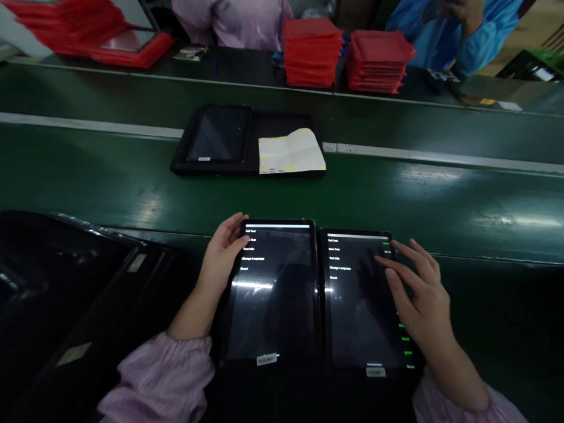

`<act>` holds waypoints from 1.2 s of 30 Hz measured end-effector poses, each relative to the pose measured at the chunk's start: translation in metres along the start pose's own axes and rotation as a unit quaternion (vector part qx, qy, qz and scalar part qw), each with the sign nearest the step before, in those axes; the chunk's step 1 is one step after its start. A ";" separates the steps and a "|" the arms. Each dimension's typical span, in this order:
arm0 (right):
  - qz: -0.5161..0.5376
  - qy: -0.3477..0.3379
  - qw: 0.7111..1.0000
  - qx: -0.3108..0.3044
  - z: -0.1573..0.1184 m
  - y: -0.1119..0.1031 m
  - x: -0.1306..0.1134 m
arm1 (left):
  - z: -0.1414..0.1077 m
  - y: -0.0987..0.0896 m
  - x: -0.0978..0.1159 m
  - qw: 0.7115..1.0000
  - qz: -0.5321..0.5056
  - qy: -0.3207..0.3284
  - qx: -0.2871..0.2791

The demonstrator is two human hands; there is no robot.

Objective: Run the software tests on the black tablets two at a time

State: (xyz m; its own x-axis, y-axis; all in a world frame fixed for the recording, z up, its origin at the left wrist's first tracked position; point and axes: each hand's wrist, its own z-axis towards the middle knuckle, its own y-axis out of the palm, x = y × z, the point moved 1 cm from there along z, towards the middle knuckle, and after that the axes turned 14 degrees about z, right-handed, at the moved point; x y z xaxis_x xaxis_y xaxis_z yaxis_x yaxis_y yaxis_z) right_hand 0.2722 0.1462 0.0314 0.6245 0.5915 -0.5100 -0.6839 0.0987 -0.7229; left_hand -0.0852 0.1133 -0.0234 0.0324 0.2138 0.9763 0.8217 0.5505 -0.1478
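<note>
Partly beneath the right hand, a tablet.

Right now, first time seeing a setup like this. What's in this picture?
No robot here: one head-worn camera looks forward and down at the wearer's bare hands. The left hand holds the upper left edge of a lit tablet, thumb over the screen. The right hand is at the upper right of a second lit tablet; whether its fingertips press the screen is unclear. Beyond, on the green bench, a black tray bears a dark-screened tablet and a creased paper.
</note>
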 end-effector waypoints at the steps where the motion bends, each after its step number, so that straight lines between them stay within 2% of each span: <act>1: 0.004 -0.001 1.000 0.003 -0.002 0.000 -0.002 | 0.000 0.001 0.000 1.000 -0.002 -0.003 0.004; 9: 0.059 -0.033 0.998 -0.010 -0.013 0.002 -0.012 | -0.005 0.001 0.004 0.997 -0.075 -0.013 0.010; 23: 0.019 -0.008 0.998 -0.054 -0.023 0.013 -0.008 | -0.002 -0.006 0.000 0.998 -0.053 -0.007 -0.017; 26: 0.011 -0.013 0.999 -0.043 -0.023 0.013 -0.008 | -0.010 -0.008 0.001 0.997 -0.067 -0.008 -0.032; 32: 0.032 0.001 0.999 0.023 -0.020 0.005 -0.003 | -0.023 -0.013 -0.003 0.996 -0.063 -0.022 -0.052; 36: 0.039 -0.002 0.999 0.021 -0.020 0.001 0.000 | -0.023 -0.012 -0.005 0.997 -0.057 -0.018 -0.055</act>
State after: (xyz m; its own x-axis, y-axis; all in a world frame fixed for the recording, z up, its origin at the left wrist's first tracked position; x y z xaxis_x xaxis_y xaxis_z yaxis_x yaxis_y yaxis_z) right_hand 0.2789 0.1306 0.0215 0.5675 0.6015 -0.5622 -0.7453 0.0852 -0.6612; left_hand -0.0819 0.0869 -0.0227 -0.0846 0.1853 0.9790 0.8765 0.4811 -0.0153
